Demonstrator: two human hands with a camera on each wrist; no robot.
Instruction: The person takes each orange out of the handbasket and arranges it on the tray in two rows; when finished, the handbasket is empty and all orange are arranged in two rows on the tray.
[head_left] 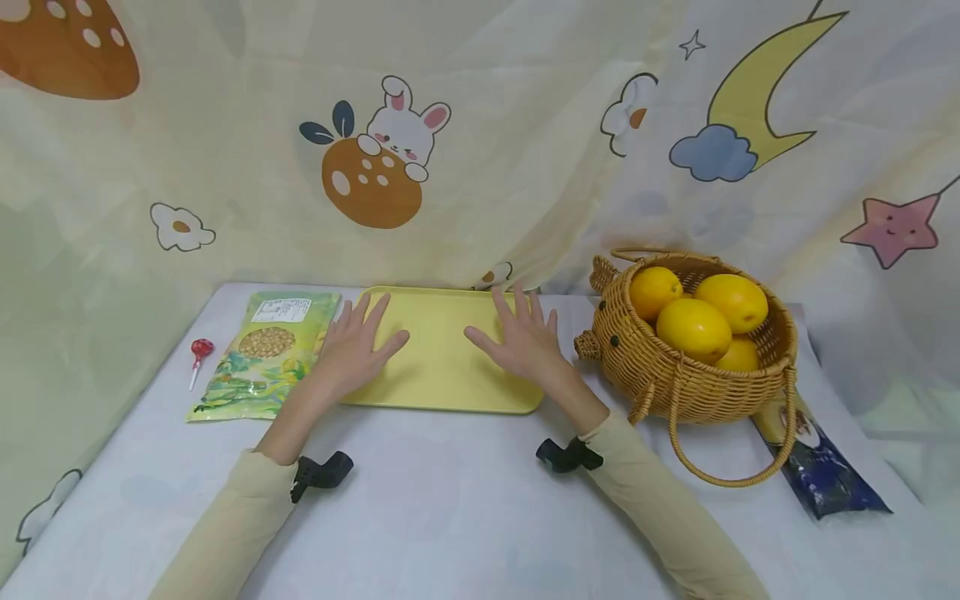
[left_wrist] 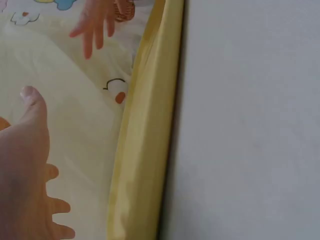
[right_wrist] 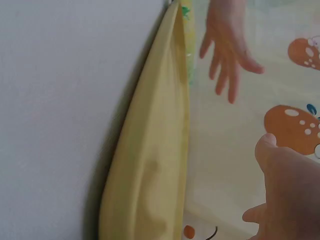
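Both hands hover with fingers spread around a yellow rectangular tray [head_left: 442, 350] on the white-covered table. My left hand [head_left: 354, 350] is over the tray's left end, thumb pointing inward, holding nothing. Over the right end is my right hand [head_left: 522, 337], also with straight, spread fingers and nothing in it. In the left wrist view the tray's edge [left_wrist: 145, 130] runs beside the left hand [left_wrist: 25, 165]. From the right wrist the tray [right_wrist: 150, 150] shows a hand's shadow on it, with the right hand [right_wrist: 290, 185] above its surface.
A green-yellow bag [head_left: 262, 358] with a bean-like picture lies left of the tray, beside a red lollipop [head_left: 201, 350]. At right stands a pig-shaped wicker basket [head_left: 705, 396] holding several yellow lemons [head_left: 693, 331]. A dark blue packet [head_left: 832, 471] lies partly behind the basket.
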